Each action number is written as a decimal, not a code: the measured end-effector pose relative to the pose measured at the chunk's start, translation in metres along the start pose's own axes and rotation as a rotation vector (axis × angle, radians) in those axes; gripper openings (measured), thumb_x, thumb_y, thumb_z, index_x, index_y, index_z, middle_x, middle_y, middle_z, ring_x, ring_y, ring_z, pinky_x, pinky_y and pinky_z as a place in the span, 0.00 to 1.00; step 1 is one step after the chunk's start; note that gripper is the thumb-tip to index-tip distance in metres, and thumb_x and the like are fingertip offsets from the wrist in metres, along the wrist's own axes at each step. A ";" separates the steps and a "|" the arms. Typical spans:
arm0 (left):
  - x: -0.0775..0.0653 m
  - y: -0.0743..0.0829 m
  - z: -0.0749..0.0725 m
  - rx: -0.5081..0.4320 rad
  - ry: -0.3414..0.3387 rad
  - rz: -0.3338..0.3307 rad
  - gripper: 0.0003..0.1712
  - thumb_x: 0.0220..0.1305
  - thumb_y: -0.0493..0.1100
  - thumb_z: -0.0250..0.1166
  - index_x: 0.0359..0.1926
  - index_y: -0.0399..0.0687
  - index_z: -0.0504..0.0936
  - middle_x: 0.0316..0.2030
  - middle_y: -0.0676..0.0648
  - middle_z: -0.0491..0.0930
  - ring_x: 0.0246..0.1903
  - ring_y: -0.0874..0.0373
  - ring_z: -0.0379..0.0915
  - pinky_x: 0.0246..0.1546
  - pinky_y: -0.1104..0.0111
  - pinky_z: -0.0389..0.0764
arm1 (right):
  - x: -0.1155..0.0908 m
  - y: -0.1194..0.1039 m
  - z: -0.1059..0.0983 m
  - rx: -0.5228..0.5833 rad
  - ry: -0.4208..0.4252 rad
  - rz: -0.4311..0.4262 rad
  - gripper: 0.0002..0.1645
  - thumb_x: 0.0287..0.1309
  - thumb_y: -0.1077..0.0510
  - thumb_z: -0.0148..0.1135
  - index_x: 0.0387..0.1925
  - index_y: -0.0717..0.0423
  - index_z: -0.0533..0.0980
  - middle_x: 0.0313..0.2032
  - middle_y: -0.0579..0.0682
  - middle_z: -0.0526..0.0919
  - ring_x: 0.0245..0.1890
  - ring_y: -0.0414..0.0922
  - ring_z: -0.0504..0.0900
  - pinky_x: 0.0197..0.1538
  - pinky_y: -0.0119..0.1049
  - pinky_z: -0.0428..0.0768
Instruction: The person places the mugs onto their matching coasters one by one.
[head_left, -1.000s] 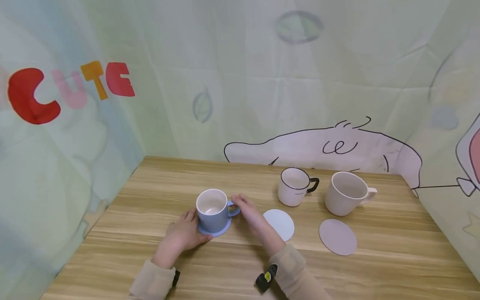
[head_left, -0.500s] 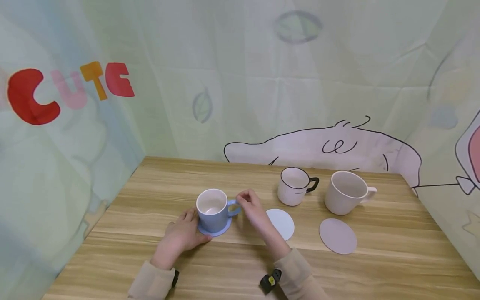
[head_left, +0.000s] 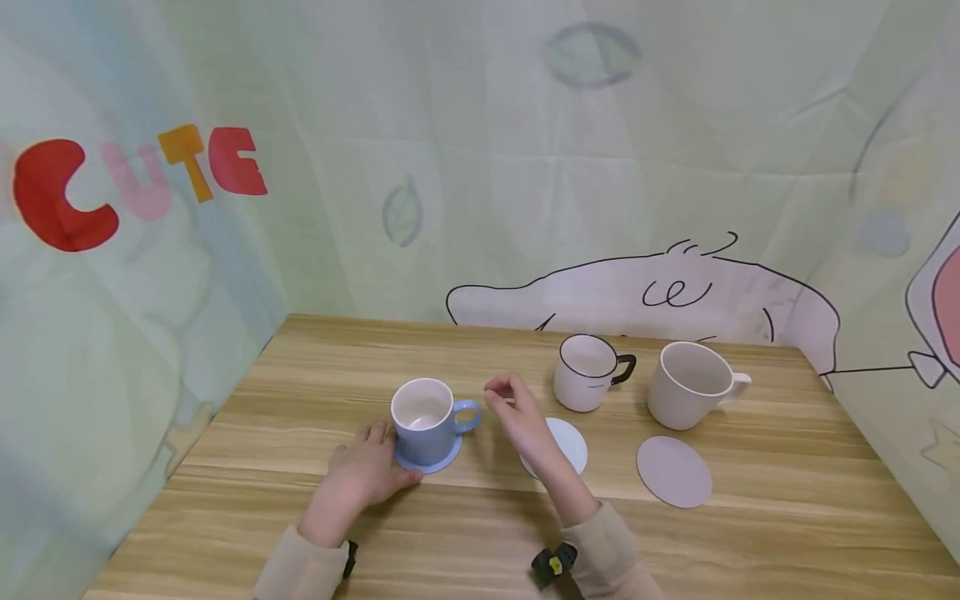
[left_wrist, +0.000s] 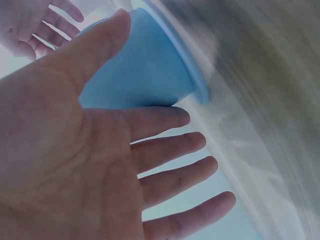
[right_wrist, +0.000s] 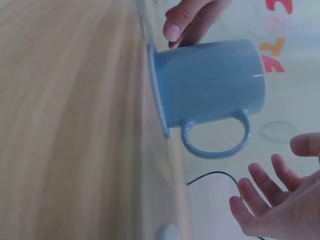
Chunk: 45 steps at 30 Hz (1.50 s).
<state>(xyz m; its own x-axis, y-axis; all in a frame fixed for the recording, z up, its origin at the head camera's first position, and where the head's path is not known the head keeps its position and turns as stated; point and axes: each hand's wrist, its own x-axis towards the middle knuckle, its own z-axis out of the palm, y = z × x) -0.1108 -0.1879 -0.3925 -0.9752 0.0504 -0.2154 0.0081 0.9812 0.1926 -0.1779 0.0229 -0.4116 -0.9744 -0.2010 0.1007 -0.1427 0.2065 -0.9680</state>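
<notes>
A blue mug (head_left: 425,427) with a white inside stands upright on a round blue coaster (head_left: 444,462), its handle pointing right. My left hand (head_left: 362,472) lies at the mug's left side, thumb and fingers spread around the coaster's edge. In the left wrist view the fingers (left_wrist: 165,150) are straight, and the thumb and index finger lie against or very close to the blue mug (left_wrist: 145,65). My right hand (head_left: 521,414) hovers to the right of the handle, apart from it. In the right wrist view its fingers (right_wrist: 262,185) are loosely bent and hold nothing.
A white mug (head_left: 581,387) with a black rim and handle stands behind a pale blue coaster (head_left: 573,446), partly covered by my right forearm. Further right, a wide beige mug (head_left: 678,404) stands behind a mauve coaster (head_left: 673,472). A printed curtain (head_left: 360,167) borders the wooden table (head_left: 225,500).
My right hand has let go of the blue mug's handle and moved a little to the right. The left hand and the mug have stayed in place.
</notes>
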 end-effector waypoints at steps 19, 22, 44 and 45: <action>-0.011 0.006 -0.008 0.006 0.094 0.008 0.53 0.54 0.63 0.67 0.66 0.27 0.62 0.66 0.27 0.62 0.66 0.30 0.57 0.58 0.35 0.66 | -0.004 -0.015 -0.038 0.295 -0.050 0.078 0.14 0.68 0.56 0.50 0.47 0.61 0.72 0.47 0.54 0.81 0.50 0.44 0.78 0.65 0.51 0.68; -0.013 0.007 -0.011 0.016 0.099 0.006 0.53 0.54 0.63 0.66 0.66 0.27 0.63 0.66 0.27 0.62 0.67 0.30 0.57 0.57 0.35 0.68 | -0.004 -0.017 -0.046 0.297 -0.040 0.063 0.14 0.68 0.56 0.49 0.47 0.61 0.72 0.46 0.51 0.81 0.50 0.42 0.79 0.65 0.49 0.69; -0.026 0.013 -0.025 0.082 0.140 0.045 0.49 0.59 0.64 0.62 0.66 0.28 0.64 0.68 0.28 0.60 0.67 0.31 0.57 0.54 0.36 0.70 | -0.003 -0.023 -0.076 0.308 -0.002 0.061 0.13 0.70 0.56 0.47 0.42 0.61 0.75 0.38 0.43 0.82 0.46 0.40 0.80 0.64 0.45 0.71; -0.026 0.013 -0.025 0.087 0.146 0.047 0.49 0.59 0.64 0.62 0.66 0.29 0.63 0.68 0.28 0.60 0.67 0.31 0.57 0.54 0.36 0.70 | -0.003 -0.022 -0.076 0.316 0.007 0.057 0.12 0.69 0.56 0.48 0.41 0.60 0.75 0.37 0.43 0.82 0.46 0.39 0.81 0.64 0.46 0.71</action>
<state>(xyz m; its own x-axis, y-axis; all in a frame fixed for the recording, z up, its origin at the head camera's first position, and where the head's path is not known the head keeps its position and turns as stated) -0.0905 -0.1811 -0.3599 -0.9950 0.0750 -0.0652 0.0672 0.9912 0.1142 -0.1855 0.0921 -0.3727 -0.9806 -0.1908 0.0446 -0.0278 -0.0901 -0.9955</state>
